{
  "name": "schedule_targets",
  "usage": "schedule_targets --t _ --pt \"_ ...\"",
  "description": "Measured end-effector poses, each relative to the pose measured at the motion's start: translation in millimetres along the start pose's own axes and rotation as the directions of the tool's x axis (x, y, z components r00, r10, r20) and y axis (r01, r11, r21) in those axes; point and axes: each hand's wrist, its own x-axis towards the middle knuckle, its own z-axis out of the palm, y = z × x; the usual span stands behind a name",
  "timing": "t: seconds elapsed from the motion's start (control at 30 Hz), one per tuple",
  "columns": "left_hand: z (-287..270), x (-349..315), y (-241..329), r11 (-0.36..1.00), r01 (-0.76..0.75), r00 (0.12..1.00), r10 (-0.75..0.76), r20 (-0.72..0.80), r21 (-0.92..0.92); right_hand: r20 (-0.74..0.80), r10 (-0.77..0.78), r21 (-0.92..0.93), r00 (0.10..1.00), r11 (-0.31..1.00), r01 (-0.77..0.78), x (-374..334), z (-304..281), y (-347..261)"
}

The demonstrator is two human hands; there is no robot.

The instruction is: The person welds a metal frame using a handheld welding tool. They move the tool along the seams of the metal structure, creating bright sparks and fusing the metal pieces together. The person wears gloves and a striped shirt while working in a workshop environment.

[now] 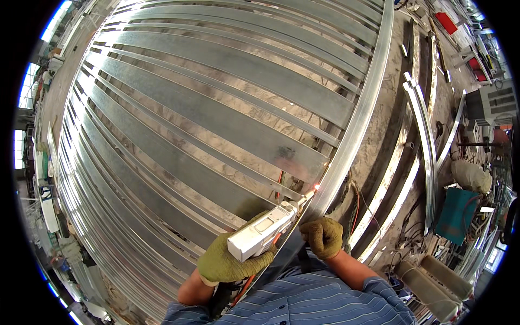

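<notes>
My left hand [233, 264], in an olive work glove, is wrapped round a white boxy handheld laser welding torch [264, 229]. The torch's metal nozzle [309, 194] points up and right, and a red light spot glows at its tip. That tip is at the joint between the slats and a long metal side rail [355, 127]. My right hand [324, 237], gloved alike, is closed in a fist against the near end of the rail; what its fingers hold, if anything, is hidden. A wide metal slat [238, 127] bears a dark smudge close to the torch.
Many parallel slats form a large metal panel over a dusty floor. To the right lie long metal bars [425, 146], cables [403, 244] and a teal box [456, 215]. Beige long pieces [433, 287] rest at lower right. A red object [447, 23] stands at far right.
</notes>
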Motion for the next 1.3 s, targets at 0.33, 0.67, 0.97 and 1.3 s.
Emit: schedule_targets --t 0.33,0.67,0.97,1.3 --pt "-0.8 1.3 -12.3 0.981 -0.052 0.999 0.048 0.025 0.187 -0.027 -0.031 0.008 0.999 0.999 0.031 -2.4 3.7 4.2" --pt "3.3 -3.4 -0.1 0.991 0.062 0.998 -0.064 0.013 0.12 -0.016 0.018 0.019 1.0 1.0 -0.018 -3.3 6.1 8.4" --pt "-20.1 -6.5 21.7 0.94 -0.178 0.981 0.146 -0.127 -0.292 -0.093 0.031 -0.088 0.995 0.995 -0.039 -1.6 7.9 -9.6" --pt "4.8 45.2 21.7 0.972 -0.145 0.984 0.122 -0.133 -0.182 -0.086 -0.169 -0.167 0.982 0.974 0.152 0.8 9.9 10.4"
